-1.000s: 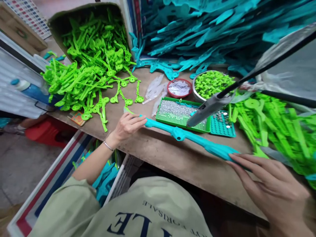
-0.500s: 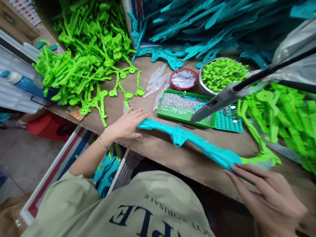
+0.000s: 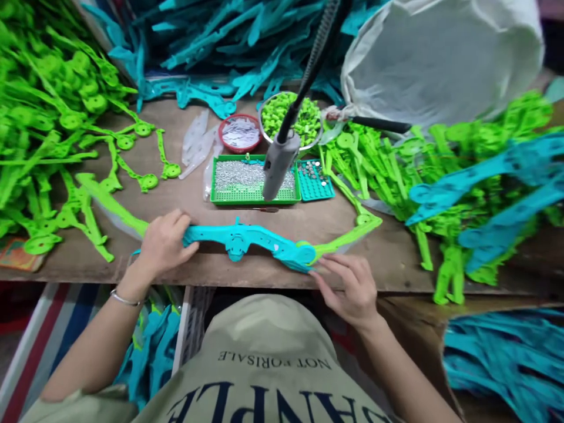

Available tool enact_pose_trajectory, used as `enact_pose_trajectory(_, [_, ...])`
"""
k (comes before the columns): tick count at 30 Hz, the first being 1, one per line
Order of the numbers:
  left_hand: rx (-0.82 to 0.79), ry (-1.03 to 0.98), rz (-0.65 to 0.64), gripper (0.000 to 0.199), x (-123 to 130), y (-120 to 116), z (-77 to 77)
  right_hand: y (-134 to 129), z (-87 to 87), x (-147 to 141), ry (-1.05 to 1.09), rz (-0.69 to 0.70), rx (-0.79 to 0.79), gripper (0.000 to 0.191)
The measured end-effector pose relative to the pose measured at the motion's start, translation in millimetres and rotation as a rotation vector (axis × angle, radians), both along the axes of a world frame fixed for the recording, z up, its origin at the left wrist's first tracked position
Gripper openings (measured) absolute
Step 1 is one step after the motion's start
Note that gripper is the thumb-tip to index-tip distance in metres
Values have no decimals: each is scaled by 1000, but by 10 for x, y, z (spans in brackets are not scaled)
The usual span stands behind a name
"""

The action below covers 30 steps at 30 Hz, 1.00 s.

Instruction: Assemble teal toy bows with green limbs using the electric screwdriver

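A blue plastic toy bow body (image 3: 251,238) lies along the front of the bench, with a green limb (image 3: 348,238) at its right end and another green limb (image 3: 112,205) at its left. My left hand (image 3: 165,244) is closed over the left joint, hiding it. At the right joint, the fingertips of my right hand (image 3: 350,288) pinch the lower edge where green meets blue. Above the bow hangs a grey electric screwdriver (image 3: 279,167). Its tip is over a green tray (image 3: 220,197) of small silvery screws.
Behind stand a red basket (image 3: 221,144) of white pieces, a bowl (image 3: 263,126) of green parts and a small blue tray (image 3: 328,194). Green parts pile up left (image 3: 53,117) and right (image 3: 392,170). A thin screwdriver (image 3: 264,210) lies before the tray. Blue parts (image 3: 506,358) fill a box below right.
The view has swung to the right. The bow now lies more level in front of me, with both green limbs showing. Both hands are still on it, the right now at the joint.
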<state>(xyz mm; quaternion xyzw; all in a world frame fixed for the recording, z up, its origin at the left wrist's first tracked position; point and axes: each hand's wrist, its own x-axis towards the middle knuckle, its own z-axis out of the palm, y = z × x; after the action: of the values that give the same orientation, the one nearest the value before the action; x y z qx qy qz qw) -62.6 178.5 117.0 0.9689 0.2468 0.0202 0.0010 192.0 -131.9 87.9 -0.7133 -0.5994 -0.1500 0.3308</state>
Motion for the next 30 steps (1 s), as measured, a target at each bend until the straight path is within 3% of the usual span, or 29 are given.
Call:
enact_pose_trajectory(4, [223,-156,102,15,-52,-90,-123,162,103,124,-44,-40,-176,61])
enact_pose_trajectory(6, [259,-213,109,15,-57,-129,-184,225,110,151,-62,-17,-259,56])
enact_pose_trajectory(10, [162,-309,-8,26,28,-303,-164,262,96,122,-92,-18,-292,38])
enact_pose_trajectory(14, [-31,-408,-227,61,310,-674,10,318,138,36,-35,-1,-324,38])
enact_pose_trajectory(15, [-49,-409,-266,61,399,-769,44,352,148,14,-9,26,-321,38])
enact_pose_trajectory(21, [86,-375,-296,22,767,-1094,62,559,61,-81,126,185,-211,25])
enact_pose_trajectory(30, [57,-445,-290,19,847,-1094,-14,615,-110,-163,75,177,-91,24])
